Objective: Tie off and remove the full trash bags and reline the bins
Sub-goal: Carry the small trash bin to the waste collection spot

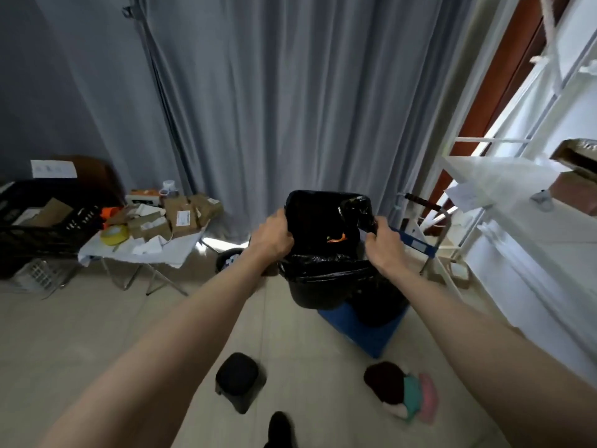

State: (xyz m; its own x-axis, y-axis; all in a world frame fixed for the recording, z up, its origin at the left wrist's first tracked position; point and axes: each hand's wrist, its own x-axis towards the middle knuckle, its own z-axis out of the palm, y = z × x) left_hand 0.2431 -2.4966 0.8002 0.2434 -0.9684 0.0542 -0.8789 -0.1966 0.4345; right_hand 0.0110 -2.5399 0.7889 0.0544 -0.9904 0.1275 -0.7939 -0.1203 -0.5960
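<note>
Both hands – left hand [272,237], right hand [384,245] – grip the black trash bag [326,221] rim above the bin [315,294]; looks like gathering it, knotting next.

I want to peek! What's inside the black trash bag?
Inside the black trash bag, held open by the left hand and right hand, something orange shows. The rest is too dark to see.

- Left hand [271,240] — bare, no glove, ring or watch visible
- Right hand [384,248] — bare likewise
- Forearms [181,334] — unsleeved
- Shoe [280,430] — dark
</note>
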